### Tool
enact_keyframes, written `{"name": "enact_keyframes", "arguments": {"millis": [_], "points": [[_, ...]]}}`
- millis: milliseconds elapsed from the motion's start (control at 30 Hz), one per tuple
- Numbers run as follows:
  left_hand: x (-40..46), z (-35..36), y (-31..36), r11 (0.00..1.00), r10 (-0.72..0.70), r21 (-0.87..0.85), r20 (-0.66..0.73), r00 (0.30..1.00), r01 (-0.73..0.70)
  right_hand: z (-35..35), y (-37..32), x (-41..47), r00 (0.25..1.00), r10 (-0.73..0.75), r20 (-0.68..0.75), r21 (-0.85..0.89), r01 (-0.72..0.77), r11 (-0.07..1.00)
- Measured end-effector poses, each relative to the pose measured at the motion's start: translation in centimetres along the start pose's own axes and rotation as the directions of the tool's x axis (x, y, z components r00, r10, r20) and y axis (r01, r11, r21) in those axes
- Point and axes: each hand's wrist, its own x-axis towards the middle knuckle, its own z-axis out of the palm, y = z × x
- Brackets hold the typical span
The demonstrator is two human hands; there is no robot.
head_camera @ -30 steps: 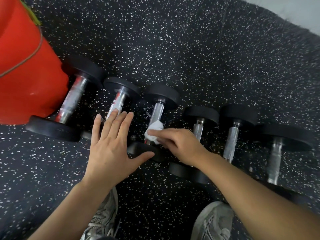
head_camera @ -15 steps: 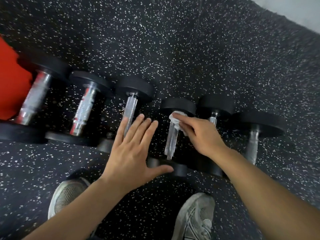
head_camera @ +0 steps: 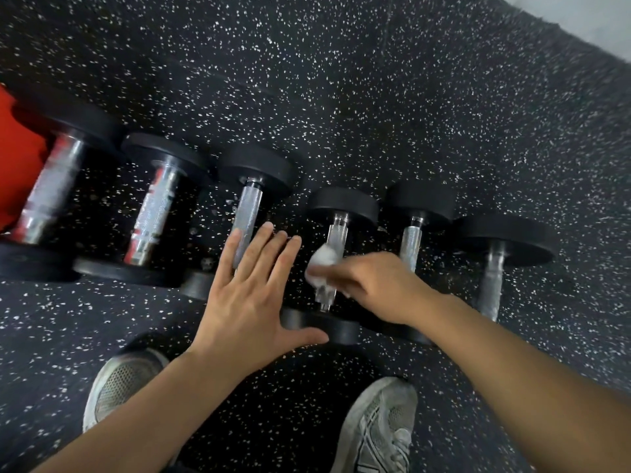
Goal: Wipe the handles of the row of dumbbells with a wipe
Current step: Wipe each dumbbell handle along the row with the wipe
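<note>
Several black dumbbells with chrome handles lie in a row on the speckled rubber floor. My right hand [head_camera: 379, 288] is shut on a crumpled white wipe [head_camera: 322, 264] pressed against the middle of the fourth dumbbell's handle [head_camera: 336, 233]; hand and wipe are motion-blurred. My left hand [head_camera: 252, 295] hovers flat, fingers apart and holding nothing, over the near part of the third dumbbell's handle [head_camera: 248, 209]. Further handles lie to the left [head_camera: 153, 216] and to the right [head_camera: 410, 244], [head_camera: 491, 281].
A red object [head_camera: 13, 155] sits at the left edge beside the largest dumbbell [head_camera: 51, 189]. My two grey sneakers [head_camera: 126, 384], [head_camera: 379, 428] stand on the floor just in front of the row. A pale floor strip [head_camera: 580, 22] shows at the top right.
The wipe went from the third dumbbell's handle to the top of the fourth handle, then slid down toward its middle. My left hand shifted right along with it.
</note>
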Motion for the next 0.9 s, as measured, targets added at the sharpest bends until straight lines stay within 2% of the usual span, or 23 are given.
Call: {"name": "enact_keyframes", "arguments": {"millis": [67,133,267,367,500,567,667,700,800,900], "points": [[-0.1,-0.2,-0.3,1.000,-0.012,0.003,0.005,1.000,0.012,-0.4,0.8,0.6,0.977,0.083,-0.194,0.055,-0.073,0.996],[-0.2,-0.4,-0.7,1.000,-0.025,0.010,0.009,1.000,0.025,-0.1,1.4,1.2,0.956,0.146,-0.255,0.053,-0.137,0.989],[-0.4,-0.6,-1.4,0.999,-0.051,0.007,0.022,0.998,0.050,1.6,0.5,1.2,0.975,0.135,-0.174,0.116,-0.116,0.987],[-0.6,-0.6,-1.8,0.998,-0.063,-0.003,0.023,0.998,0.063,1.8,-0.2,0.4,0.994,0.039,-0.102,0.047,-0.034,0.998],[-0.5,-0.7,-2.0,0.998,-0.054,-0.007,0.016,0.998,0.054,2.2,-1.0,0.0,0.996,-0.052,0.067,-0.011,0.053,0.999],[-0.4,-0.9,-1.8,0.999,-0.041,-0.001,0.018,0.999,0.041,1.9,-1.0,-0.1,0.998,-0.056,0.021,0.045,0.055,0.997],[-0.2,-0.9,-0.9,1.000,-0.018,-0.010,0.017,1.000,0.018,1.0,0.0,0.5,0.970,0.101,-0.223,0.188,-0.059,0.980],[-0.2,-0.8,-0.6,1.000,-0.010,-0.004,0.021,1.000,0.010,0.8,0.3,0.8,0.953,0.155,-0.260,0.206,-0.102,0.973],[-0.1,-0.6,-0.5,0.999,-0.027,0.020,0.042,0.999,0.027,1.4,0.3,1.3,0.954,0.209,-0.213,0.225,-0.160,0.961],[-0.1,-0.6,-0.9,0.997,-0.078,0.034,0.054,0.996,0.076,2.3,-0.3,0.7,0.987,0.116,-0.114,0.191,-0.093,0.977]]}}
